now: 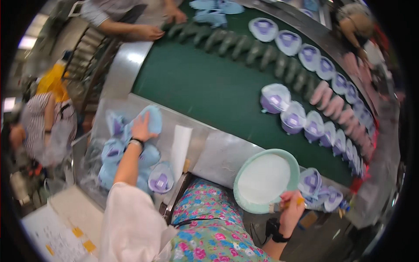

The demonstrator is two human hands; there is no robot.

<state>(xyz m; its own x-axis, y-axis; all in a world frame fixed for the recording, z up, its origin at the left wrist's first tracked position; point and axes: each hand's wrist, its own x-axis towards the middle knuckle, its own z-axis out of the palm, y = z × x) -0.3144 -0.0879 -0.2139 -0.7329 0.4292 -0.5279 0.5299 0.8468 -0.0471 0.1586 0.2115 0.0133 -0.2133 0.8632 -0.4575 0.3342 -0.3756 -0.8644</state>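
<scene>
My left hand (142, 126) is closed on a light blue shoe upper (154, 117) at the top of a heap. More blue uppers (112, 168) with purple patches lie crumpled below it on the metal ledge. My right hand (291, 212) grips a brush (276, 207), its bristle end at the rim of a mint-green basin (295, 168). White liquid (266, 179) fills the basin. Beside that hand sit a few blue and purple uppers (310, 181). Nearer my lap, a single upper (161, 177) shows its purple inside.
A green conveyor belt (187, 87) carries rows of uppers (292, 118), dark soles (240, 47) and pink soles (334, 107). Another person's hands (150, 32) touch the dark soles at the far left. A white roll or sheet (180, 142) stands beside the heap. More people work on both sides.
</scene>
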